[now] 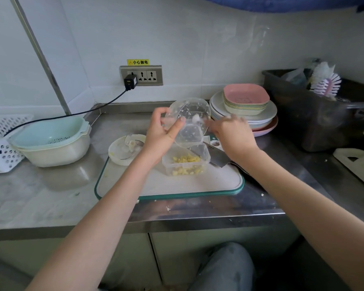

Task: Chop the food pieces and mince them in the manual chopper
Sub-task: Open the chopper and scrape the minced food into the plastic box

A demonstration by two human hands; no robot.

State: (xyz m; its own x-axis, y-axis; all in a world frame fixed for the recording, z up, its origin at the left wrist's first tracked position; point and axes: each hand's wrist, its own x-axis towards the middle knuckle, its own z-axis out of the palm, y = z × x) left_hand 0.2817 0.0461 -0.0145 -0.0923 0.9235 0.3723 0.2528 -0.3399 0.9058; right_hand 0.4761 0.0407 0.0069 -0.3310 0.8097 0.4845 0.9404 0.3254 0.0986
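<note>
The left hand (163, 136) gripped the clear chopper bowl (187, 122) by its 9 o'clock rim, thumb curled over the wall, and held it tilted in the air with its mouth turned toward the camera and down. White scraps clung to its inner wall. The right hand (232, 134) reached into the bowl from 3 o'clock; its fingers were blurred, so I could not tell whether they were pinching anything or only touching the wall.

Directly below the bowl, at its 6 o'clock, a clear box (186, 161) sat on the board (170, 183) and held yellow minced food (186, 163). A knife (215, 158) lay on the board just beside the box at 3 o'clock, partly hidden under the right wrist. The white chopper lid (124, 150) lay upturned at 9 o'clock of the box, on the board's far left corner.

The board rested on the steel counter (51, 192). Nested colander bowls (51, 141) stood well apart at 9 o'clock, a stack of plates (245, 111) near the bowl at 2 o'clock, and a dark bin (303, 114) with a brush (326, 82) further toward 3 o'clock.
</note>
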